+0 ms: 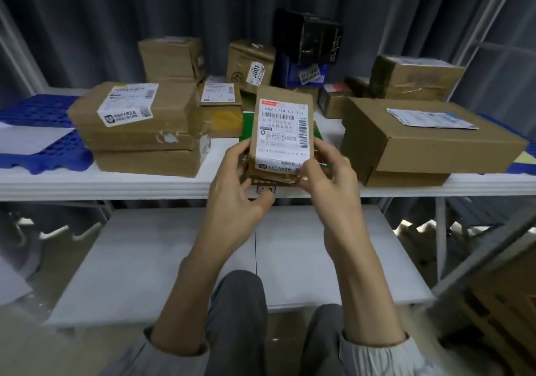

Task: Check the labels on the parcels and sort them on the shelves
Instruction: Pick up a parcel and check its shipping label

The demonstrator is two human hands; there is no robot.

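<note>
You hold the small parcel (282, 131) upright above the front edge of the upper shelf (116, 184), label (282, 133) facing you. Your left hand (235, 184) and right hand (327, 172) clamp its lower corners from either side, forearms reaching up and forward.

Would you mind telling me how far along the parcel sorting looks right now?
Early to midway, at a guess. Nothing shows as clearly sorted: the lower shelf is bare. In hand: the left hand and right hand hold a small parcel upright, label facing the camera, apparently being checked. Left: the many boxes crowding the upper shelf.
</note>
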